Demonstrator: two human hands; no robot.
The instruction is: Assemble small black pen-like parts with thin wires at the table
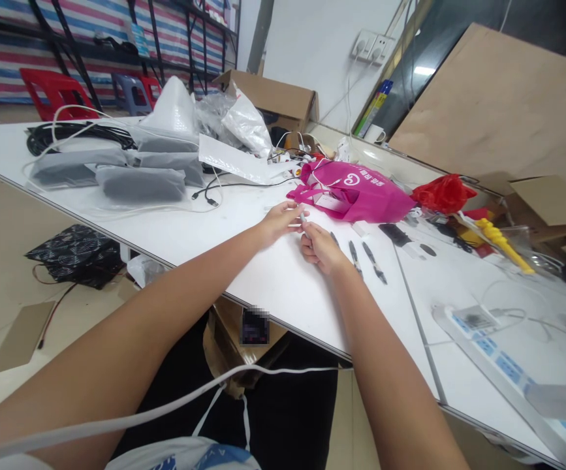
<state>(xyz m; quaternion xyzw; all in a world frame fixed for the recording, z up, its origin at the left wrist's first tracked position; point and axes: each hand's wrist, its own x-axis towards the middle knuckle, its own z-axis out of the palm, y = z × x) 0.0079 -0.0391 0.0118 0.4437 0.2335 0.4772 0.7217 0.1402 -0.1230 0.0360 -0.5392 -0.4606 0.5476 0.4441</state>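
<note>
My left hand (281,223) and my right hand (319,247) meet over the white table. Between their fingertips is a small, slim grey piece (303,217), too small to identify further. My right hand pinches it from below, its other fingers curled in. The thumb and fingers of my left hand close on its upper end, partly hiding it. Just right of my right hand lie dark pen-like tools, one (356,259) beside another (375,262), with a third (334,239) partly hidden. A pink bag (361,189) lies just beyond my hands.
Grey padded packets (140,184) and a black cable coil (79,136) sit at the left. A red plastic bag (443,192) and a yellow-handled item (505,245) lie at the right. Nearer stands a power strip (503,365). A white cable (165,408) crosses my lap.
</note>
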